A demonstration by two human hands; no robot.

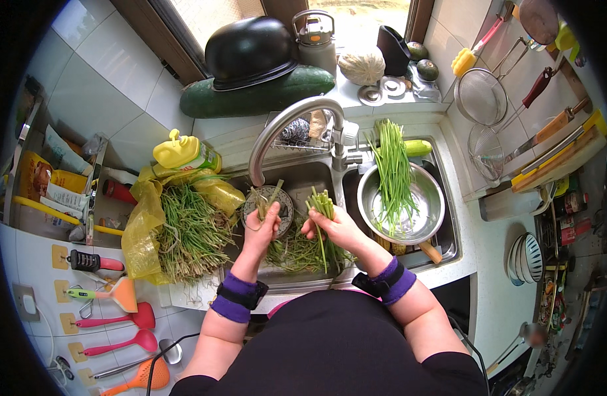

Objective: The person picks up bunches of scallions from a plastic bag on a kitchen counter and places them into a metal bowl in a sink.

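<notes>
Over the left sink basin [311, 180], my left hand [263, 225] pinches a small tuft of pale, withered stalks [265, 198]. My right hand [339, 226] grips a bunch of green garlic chives [321, 203], its cut-looking ends up and its blades hanging below the fist. The two hands are apart. Beneath them lie loose chive scraps [293, 257] and a patterned round dish [285, 212], partly hidden by my left hand. Left of the basin, untrimmed chives [192, 232] spill from a yellow plastic bag [142, 222]. Cleaner chives [393, 173] lie across a steel bowl [429, 218] in the right basin.
The curved faucet [283, 119] arches over the left basin, close above my left hand. A green squash [417, 147] and a wooden-handled knife [428, 251] are by the bowl. A yellow jug [184, 151] stands behind the bag. Strainers [480, 96] hang at right.
</notes>
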